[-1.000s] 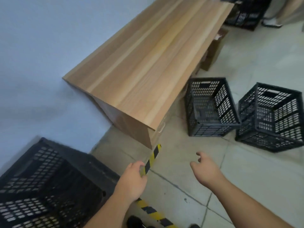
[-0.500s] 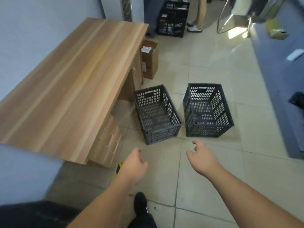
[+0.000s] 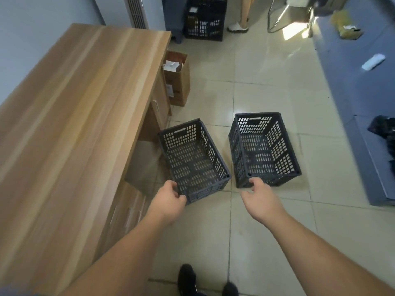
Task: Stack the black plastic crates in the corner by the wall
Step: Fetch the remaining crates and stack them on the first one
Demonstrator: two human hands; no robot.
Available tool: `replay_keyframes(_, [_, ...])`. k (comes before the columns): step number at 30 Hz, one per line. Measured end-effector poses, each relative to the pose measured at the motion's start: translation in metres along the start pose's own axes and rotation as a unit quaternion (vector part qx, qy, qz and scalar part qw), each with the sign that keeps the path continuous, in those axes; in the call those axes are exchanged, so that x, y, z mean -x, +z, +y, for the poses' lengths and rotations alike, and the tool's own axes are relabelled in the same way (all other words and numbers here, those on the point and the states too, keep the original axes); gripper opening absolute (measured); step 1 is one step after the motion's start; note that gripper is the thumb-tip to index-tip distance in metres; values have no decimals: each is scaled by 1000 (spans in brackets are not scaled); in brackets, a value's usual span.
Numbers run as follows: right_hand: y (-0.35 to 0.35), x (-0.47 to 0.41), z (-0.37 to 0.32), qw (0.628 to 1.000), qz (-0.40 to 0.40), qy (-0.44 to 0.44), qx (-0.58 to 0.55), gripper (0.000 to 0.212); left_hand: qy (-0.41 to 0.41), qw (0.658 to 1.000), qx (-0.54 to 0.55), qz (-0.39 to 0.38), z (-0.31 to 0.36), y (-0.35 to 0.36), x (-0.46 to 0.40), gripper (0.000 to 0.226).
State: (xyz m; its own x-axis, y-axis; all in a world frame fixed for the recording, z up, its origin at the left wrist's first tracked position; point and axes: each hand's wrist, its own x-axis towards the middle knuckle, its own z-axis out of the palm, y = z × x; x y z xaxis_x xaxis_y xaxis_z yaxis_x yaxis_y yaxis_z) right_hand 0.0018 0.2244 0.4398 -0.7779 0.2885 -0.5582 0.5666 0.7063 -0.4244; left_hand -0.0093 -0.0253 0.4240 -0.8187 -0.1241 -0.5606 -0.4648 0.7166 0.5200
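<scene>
With the left hand (image 3: 168, 199) loosely curled at the near corner of the left black perforated plastic crate (image 3: 193, 160) and the right hand (image 3: 259, 198) relaxed, holding nothing, just short of the right black perforated plastic crate (image 3: 264, 148), a one-corner grip risks tilting or dropping either crate.

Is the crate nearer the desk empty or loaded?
Empty. The left crate stands upright on the floor, and its perforated bottom shows bare through the open top. The left hand is at its near corner.
</scene>
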Motion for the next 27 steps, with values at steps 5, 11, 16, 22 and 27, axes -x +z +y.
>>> replay_keyframes(5, [-10, -65, -26, 1000, -21, -19, 12, 55, -28, 1000, 2, -1, 17, -1, -53, 55])
replay_keyframes(11, [-12, -164, -52, 996, -70, -47, 42, 57, -99, 995, 16, -1, 29, 5, -119, 61])
replay_keyframes(16, [-7, -238, -65, 990, -115, -52, 62, 58, -151, 988, 35, 13, 37, 15, -175, 61])
replay_keyframes(22, [12, -302, -84, 988, -136, -32, 72, 61, -177, 981, 74, -4, 29, 22, -221, 60])
replay_keyframes(27, [38, -349, -106, 987, -125, -21, 95, 59, -212, 972, 103, -2, 8, 22, -277, 58])
